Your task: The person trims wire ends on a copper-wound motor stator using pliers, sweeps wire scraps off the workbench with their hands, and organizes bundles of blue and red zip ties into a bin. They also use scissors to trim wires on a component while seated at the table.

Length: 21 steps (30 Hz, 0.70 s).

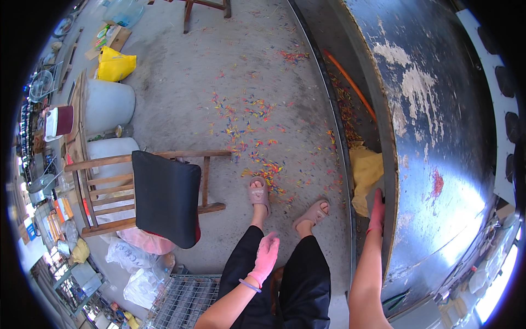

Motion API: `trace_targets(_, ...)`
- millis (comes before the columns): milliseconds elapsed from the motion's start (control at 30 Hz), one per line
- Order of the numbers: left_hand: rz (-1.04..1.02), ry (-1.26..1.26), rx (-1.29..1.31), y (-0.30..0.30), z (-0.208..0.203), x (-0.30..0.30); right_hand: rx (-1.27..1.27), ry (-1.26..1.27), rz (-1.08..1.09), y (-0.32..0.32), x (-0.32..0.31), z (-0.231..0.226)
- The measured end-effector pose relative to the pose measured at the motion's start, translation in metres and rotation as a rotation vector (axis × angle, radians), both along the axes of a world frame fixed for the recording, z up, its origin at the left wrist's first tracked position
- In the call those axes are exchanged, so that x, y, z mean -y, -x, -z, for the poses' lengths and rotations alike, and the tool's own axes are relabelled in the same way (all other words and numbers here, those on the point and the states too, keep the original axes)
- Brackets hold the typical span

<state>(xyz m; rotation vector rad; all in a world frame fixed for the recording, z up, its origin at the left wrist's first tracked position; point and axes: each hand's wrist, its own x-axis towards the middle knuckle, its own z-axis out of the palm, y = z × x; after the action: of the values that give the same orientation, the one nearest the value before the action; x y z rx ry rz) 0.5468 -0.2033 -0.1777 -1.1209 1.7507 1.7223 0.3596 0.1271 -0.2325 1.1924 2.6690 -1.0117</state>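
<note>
My left hand (267, 255), in a pink glove with a purple band at the wrist, hangs over my lap between my black-trousered legs. Its fingers are loosely bent, with nothing visible in them. At the near edge of the dark worn table (408, 159), my right hand (377, 212), also pink-gloved, reaches along the rim with its fingers stretched out. Nothing shows in that hand. Close beside it, below the table edge, lies a yellow cloth or sack (364, 172). A small reddish patch (437, 183) marks the tabletop.
Small colourful pieces (263, 167) are scattered over the grey floor. A wooden chair with a black seat (167, 197) stands at left, near plastic bags (131, 255) and a wire crate (183, 301). An orange rod (350, 82) lies between the dark rail (329, 90) and the table.
</note>
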Motion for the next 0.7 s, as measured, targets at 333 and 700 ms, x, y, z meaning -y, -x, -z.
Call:
trace_targets(333,0.219,-0.466,-0.001,0.112,-0.013,-0.041,0.233,-0.499,-0.604,-0.041,0.059,-0.004)
trace_targets(700,1.307,0.363,-0.461,0.251,0.045,-0.2,-0.103,0.076,-0.245,-0.073,0.13,0.004)
